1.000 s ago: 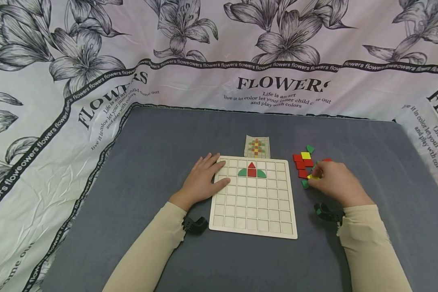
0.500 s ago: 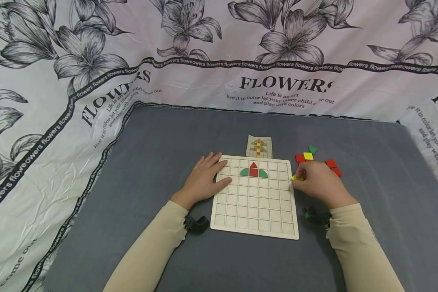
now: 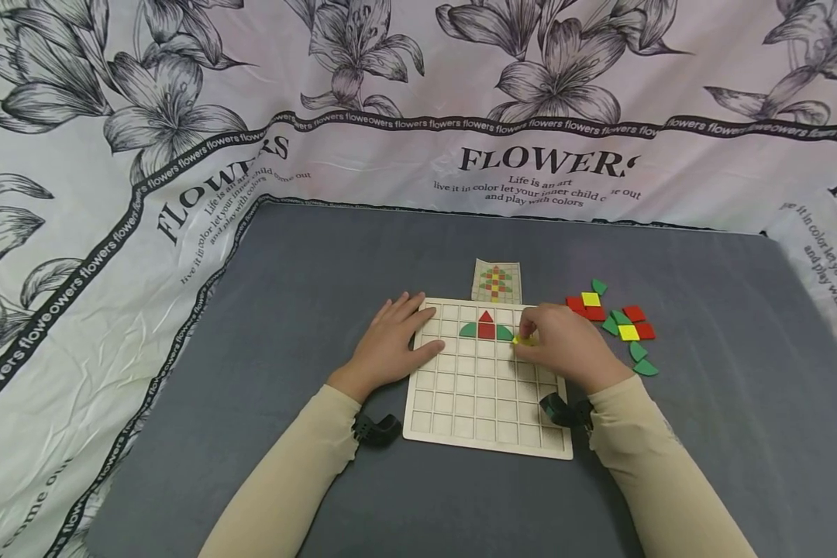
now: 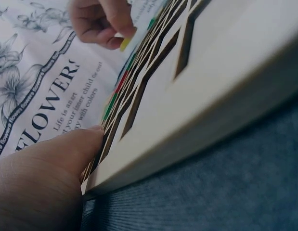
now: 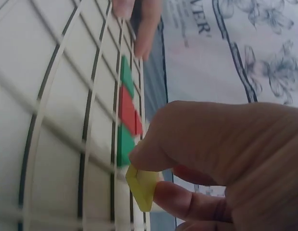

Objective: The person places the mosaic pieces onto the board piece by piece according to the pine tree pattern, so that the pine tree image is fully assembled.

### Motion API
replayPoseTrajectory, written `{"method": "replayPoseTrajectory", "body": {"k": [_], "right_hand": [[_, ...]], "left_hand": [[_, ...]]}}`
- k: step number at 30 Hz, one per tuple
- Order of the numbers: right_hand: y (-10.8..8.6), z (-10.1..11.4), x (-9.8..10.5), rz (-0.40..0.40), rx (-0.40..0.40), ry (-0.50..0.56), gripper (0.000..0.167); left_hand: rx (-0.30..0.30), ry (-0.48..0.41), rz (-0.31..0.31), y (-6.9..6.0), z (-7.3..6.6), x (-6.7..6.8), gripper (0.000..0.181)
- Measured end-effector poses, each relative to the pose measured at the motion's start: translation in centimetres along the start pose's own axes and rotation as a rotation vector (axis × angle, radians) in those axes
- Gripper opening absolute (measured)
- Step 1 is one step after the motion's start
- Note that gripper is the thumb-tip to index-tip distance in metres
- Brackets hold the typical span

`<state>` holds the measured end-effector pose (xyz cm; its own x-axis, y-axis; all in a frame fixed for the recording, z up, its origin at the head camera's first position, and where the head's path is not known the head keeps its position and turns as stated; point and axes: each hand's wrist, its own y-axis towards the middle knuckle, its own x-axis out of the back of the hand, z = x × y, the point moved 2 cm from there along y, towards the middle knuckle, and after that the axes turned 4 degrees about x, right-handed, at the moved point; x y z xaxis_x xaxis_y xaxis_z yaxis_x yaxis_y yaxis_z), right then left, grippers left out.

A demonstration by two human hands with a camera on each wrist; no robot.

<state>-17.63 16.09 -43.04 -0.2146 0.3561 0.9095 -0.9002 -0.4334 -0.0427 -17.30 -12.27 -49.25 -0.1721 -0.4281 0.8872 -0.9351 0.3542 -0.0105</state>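
A pale gridded board (image 3: pixel 474 422) lies flat on the grey surface. My left hand (image 3: pixel 389 341) rests along its left edge, fingers spread and thumb over the rim. In its upper rows sit a red triangle (image 3: pixel 486 317), a red square (image 3: pixel 486 332) below it, and green quarter-round tiles (image 3: pixel 468 331) on either side of the square. Between thumb and fingers, my right hand (image 3: pixel 568 345) pinches a yellow tile (image 5: pixel 143 188) over the board, just right of the right-hand green tile. In the right wrist view the yellow tile is tilted; fingers partly cover it.
Beyond the board's far edge lies a small pattern card (image 3: pixel 495 282). Right of the board are loose red, green and yellow tiles, among them a yellow square (image 3: pixel 628 333) and a green tile (image 3: pixel 645 368). A flower-printed sheet (image 3: pixel 390 163) borders the grey surface.
My right hand has moved left from the loose tiles to above the board, carrying the yellow tile and uncovering several tiles behind it. The left hand stays on the board's edge.
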Motion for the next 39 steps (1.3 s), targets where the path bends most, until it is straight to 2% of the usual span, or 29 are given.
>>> {"method": "replayPoseTrajectory", "body": {"k": [11,14,22,30,39], "right_hand": [[1.2,2.3,-1.6,0.045,0.126,0.003,0.003],[1.3,2.7,-2.1,0.054,0.158,0.01,0.005],[1.2,2.9,-2.4,0.053,0.21,-0.009,0.009],[1.2,3.0,-2.5,0.021,0.291,0.018,0.008],[1.2,2.9,-2.5,0.022,0.276,0.013,0.008]], "left_hand": [[-0.005,-0.003,0.003,0.1,-0.1,-0.1,0.071],[-0.002,-0.002,0.006,0.1,-0.1,-0.1,0.071],[0.001,0.005,0.003,0.2,-0.2,-0.1,0.07],[0.007,0.008,0.002,0.0,-0.1,0.0,0.07],[0.012,0.009,0.002,0.0,0.0,-0.1,0.07]]}}
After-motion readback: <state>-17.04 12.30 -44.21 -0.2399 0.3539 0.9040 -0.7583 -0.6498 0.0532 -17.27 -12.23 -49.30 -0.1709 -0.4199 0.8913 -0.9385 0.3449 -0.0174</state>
